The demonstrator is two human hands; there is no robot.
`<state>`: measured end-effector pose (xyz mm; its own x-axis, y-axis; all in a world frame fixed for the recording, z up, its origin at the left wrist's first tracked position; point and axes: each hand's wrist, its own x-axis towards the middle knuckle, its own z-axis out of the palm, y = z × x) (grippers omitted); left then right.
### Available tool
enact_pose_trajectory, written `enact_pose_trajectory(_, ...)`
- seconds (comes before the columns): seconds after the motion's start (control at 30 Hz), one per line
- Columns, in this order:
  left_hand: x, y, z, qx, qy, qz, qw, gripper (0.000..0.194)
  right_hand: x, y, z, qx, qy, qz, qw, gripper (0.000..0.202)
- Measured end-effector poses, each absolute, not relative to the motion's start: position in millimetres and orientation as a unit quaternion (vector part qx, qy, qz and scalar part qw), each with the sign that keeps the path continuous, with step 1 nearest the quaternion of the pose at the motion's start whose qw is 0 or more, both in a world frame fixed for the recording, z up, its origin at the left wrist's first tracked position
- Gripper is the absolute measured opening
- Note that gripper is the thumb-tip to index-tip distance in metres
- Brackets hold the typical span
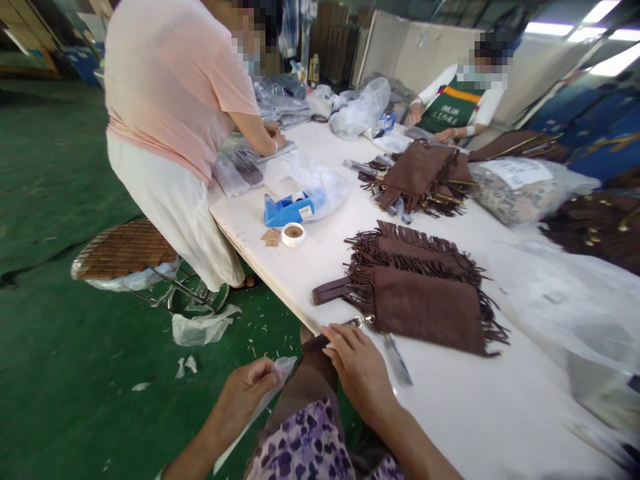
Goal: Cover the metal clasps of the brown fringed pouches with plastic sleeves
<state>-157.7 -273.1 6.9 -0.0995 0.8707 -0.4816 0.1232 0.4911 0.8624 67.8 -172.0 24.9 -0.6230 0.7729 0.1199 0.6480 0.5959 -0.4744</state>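
Note:
My left hand [250, 393] pinches a strip of thin translucent wrapping [270, 393] beside my lap, left of the table edge. Over the table's near edge, my right hand [360, 373] has its fingers closed together on a dark brown strap [320, 341] with a metal clasp at its end. Just beyond it lies a brown fringed bag [430, 307], with more fringed pieces behind it and a folded brown strap [333, 291] at its left. A slim item in clear plastic [399, 360] rests right of my right hand.
On the white table [320, 267] are a blue tape dispenser [290, 210], a tape roll [293, 234], a pile of fringed bags [423, 173] and plastic bags [575, 293]. A person in pink [175, 87] bends at the left, near a stool [125, 250]; another [450, 107] works across the table.

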Motion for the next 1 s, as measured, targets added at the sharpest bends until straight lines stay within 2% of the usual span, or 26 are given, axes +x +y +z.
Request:
enact_pose_trajectory(0.13,-158,-263,-6,0.404,0.630,0.326,0.577,0.030,60,-147,24,-0.307,-0.933,0.172,0.082,0.039)
enact_pose_trajectory(0.23,-160,-258,-14,0.409,0.627,0.326,0.578,0.028,58,-141,22,-0.296,-0.937,0.176,0.046,0.019)
enact_pose_trajectory(0.33,-162,-257,-22,0.404,0.623,0.322,0.587,0.028,62,-138,21,-0.301,-0.925,0.221,0.065,0.007)
enact_pose_trajectory(0.43,-163,-255,-28,0.406,0.621,0.311,0.595,0.025,67,-135,24,-0.297,-0.914,0.260,0.095,0.010)
enact_pose_trajectory(0.7,-161,-236,-16,0.451,0.604,0.268,0.600,0.024,69,-125,44,-0.279,-0.913,0.298,0.024,0.022)
enact_pose_trajectory(0.8,-162,-231,-15,0.471,0.602,0.255,0.592,0.030,71,-121,44,-0.312,-0.883,0.349,0.022,0.020)
enact_pose_trajectory(0.87,-163,-229,-16,0.480,0.597,0.249,0.593,0.036,73,-118,43,-0.328,-0.863,0.383,0.026,0.026)
enact_pose_trajectory(0.93,-164,-227,-17,0.486,0.586,0.247,0.600,0.041,73,-115,42,-0.321,-0.858,0.400,0.028,0.033)
enact_pose_trajectory(1.0,-164,-226,-17,0.490,0.570,0.249,0.611,0.044,73,-113,42,-0.300,-0.865,0.401,0.026,0.031)
